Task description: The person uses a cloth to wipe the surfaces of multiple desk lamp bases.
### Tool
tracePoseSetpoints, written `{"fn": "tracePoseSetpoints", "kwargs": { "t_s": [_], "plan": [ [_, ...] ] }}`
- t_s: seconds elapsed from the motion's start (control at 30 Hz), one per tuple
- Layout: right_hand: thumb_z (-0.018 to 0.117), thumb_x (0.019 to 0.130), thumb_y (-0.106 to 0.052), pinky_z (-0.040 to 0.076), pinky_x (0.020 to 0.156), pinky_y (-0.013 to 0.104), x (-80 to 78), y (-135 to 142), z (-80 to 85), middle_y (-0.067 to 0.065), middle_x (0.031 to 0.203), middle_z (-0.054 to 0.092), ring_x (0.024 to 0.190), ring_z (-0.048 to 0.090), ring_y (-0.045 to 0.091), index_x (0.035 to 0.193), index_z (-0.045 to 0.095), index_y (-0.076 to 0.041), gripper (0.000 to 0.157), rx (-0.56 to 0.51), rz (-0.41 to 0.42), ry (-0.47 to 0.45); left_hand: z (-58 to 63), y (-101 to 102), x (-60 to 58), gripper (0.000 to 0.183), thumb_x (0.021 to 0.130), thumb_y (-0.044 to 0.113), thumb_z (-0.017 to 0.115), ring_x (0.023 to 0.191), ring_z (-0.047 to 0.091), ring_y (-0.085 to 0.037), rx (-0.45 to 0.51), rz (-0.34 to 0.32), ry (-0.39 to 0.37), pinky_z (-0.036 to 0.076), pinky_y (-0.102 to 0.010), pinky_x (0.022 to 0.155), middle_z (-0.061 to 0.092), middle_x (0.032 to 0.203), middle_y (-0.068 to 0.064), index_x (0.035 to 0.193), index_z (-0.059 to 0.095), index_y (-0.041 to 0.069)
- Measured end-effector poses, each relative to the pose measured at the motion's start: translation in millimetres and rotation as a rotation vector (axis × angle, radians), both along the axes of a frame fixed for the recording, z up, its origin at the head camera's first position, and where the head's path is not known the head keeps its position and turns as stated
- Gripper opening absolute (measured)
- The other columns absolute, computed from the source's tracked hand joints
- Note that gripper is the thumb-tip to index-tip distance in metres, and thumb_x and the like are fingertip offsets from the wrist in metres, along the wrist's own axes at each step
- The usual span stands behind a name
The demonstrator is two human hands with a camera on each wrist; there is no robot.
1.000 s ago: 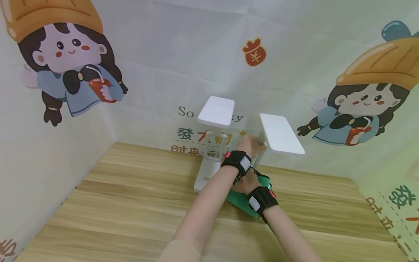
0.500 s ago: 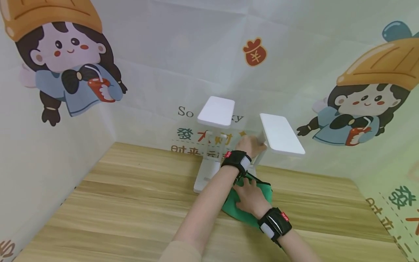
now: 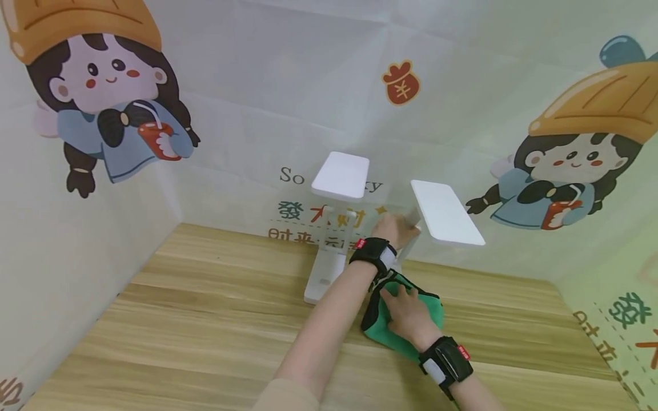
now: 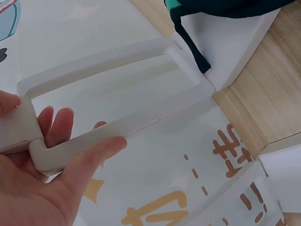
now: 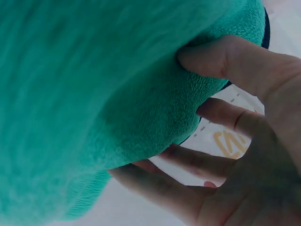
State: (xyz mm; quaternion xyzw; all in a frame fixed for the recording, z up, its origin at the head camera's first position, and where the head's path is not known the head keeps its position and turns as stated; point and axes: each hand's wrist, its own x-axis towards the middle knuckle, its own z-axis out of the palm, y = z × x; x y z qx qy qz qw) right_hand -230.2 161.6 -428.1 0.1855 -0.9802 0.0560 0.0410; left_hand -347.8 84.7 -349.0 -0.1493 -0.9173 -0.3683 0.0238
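Note:
My left hand grips the upper neck of the right white stand, just below its tilted rectangular plate. In the left wrist view, thumb and fingers hold one end of the neck's open frame. My right hand holds a green plush cloth with black edging, in front of that stand. The right wrist view shows my thumb on one side of the cloth and fingers along the other. A black strap from the cloth hangs against the stand's white base, partly hidden by it.
A second white stand, with plate and base, is close on the left, partly behind my left forearm. A printed cloth backdrop rises behind the wooden table. Wrist straps circle both wrists.
My right hand has drawn back toward the front right, and the green cloth has come with it, further out from the stand. The right plate has shifted slightly right; my left hand keeps its grip.

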Motion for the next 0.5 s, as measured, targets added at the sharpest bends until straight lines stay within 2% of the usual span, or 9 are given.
{"fn": "tracePoseSetpoints", "kwargs": {
  "t_s": [0.13,0.27,0.37,0.5],
  "plan": [
    [0.077,0.072,0.001,0.052,0.061,0.050,-3.3,-7.6,-2.1,0.033,0.114,0.055,0.095,0.054,0.053,0.115,0.060,-0.003,0.047,-0.013,0.090,0.018,-0.8,0.6,1.0,0.033,0.092,0.030,0.058,0.048,0.047,-0.011,-0.005,0.003,-0.031,0.036,-0.021,0.043,0.066,0.066,-0.007,0.071,0.061,0.005],
    [0.075,0.073,0.001,0.052,0.059,0.049,-5.2,-11.8,-3.8,0.033,0.113,0.056,0.091,0.055,0.051,0.108,0.063,-0.002,0.036,-0.004,0.126,0.039,-2.6,3.3,0.0,0.043,0.094,0.035,0.054,0.045,0.045,-0.010,-0.010,0.019,-0.040,0.034,-0.021,0.041,0.058,0.058,-0.003,0.059,0.049,0.011],
    [0.073,0.073,0.002,0.051,0.065,0.050,-5.3,-9.6,-4.3,0.031,0.110,0.057,0.090,0.055,0.049,0.108,0.062,-0.002,0.037,-0.010,0.115,0.046,-3.7,5.1,-1.8,0.049,0.094,0.038,0.053,0.043,0.043,-0.009,-0.026,0.043,-0.016,0.033,-0.021,0.040,0.053,0.054,-0.001,0.053,0.041,0.013],
    [0.072,0.071,0.002,0.050,0.069,0.054,-4.8,-2.6,-4.0,0.031,0.108,0.056,0.094,0.054,0.050,0.115,0.060,-0.002,0.046,-0.033,0.008,0.019,-3.7,5.8,-3.7,0.051,0.093,0.036,0.056,0.044,0.043,-0.010,-0.032,0.048,0.013,0.033,-0.020,0.040,0.053,0.054,-0.002,0.051,0.039,0.013]
  ]
}}
